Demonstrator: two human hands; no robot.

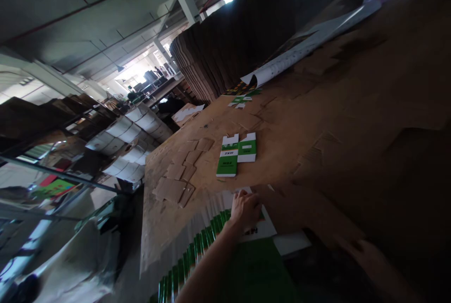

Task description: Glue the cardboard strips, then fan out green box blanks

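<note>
My left hand (pixel 244 209) rests on the top end of a stack of flat green and white printed carton sheets (pixel 262 265). Its fingers are curled and closed over the uppermost sheet. A fanned row of carton edges (pixel 197 246) spreads along the left side of that stack, beside my forearm. To the right, my right hand (pixel 366 251) is low over the table, dark and blurred, so its fingers cannot be read. Just beyond the stack lie a flat green and white carton (pixel 227 164) and a smaller carton panel (pixel 247 148) touching its right side.
The brown cardboard-covered table (pixel 282 138) bears cardboard scraps (pixel 178 176) near its left edge. Farther back are small printed offcuts (pixel 241 100), a long white sheet (pixel 282 66) and a tall stack of dark cardboard (pixel 225 44). White rolls (pixel 123 152) and shelving stand left.
</note>
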